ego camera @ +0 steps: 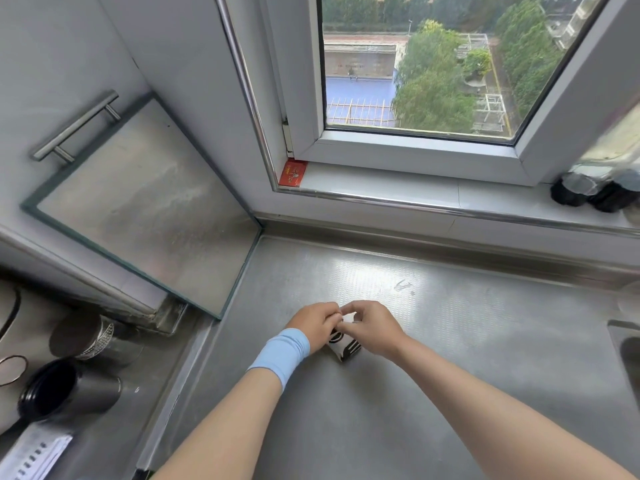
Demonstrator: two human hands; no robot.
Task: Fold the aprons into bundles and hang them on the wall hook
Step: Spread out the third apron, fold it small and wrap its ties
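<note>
- The apron bundle (343, 346) is a small, tight packet of white cloth with a bold black print; a ring shape and fork-like tines show on the side facing me.
- It rests on the steel worktop (450, 375), straight in front of me and about midway between the back ledge and my body.
- My left hand (315, 325), with a light blue wristband (282, 355) on the wrist, has its fingers curled onto the bundle's top left.
- My right hand (372, 329) pinches the top of the bundle, thumb and forefinger closed on a white fold.
- The two hands meet above the packet and hide most of it.
- To the left a glass panel (145, 209) stands on edge, its lower corner near my left hand.
- Beyond the panel, on a lower surface, stand a dark cup (69, 389) and a metal cup (93, 337).
- Behind the bundle bare worktop runs to the raised back ledge and the window sill (415, 192), which carries a red card (292, 173) and dark jars (588, 192).
- To the right the worktop stays open as far as the sink (627, 348) rim at the frame edge, well apart from my hands.
</note>
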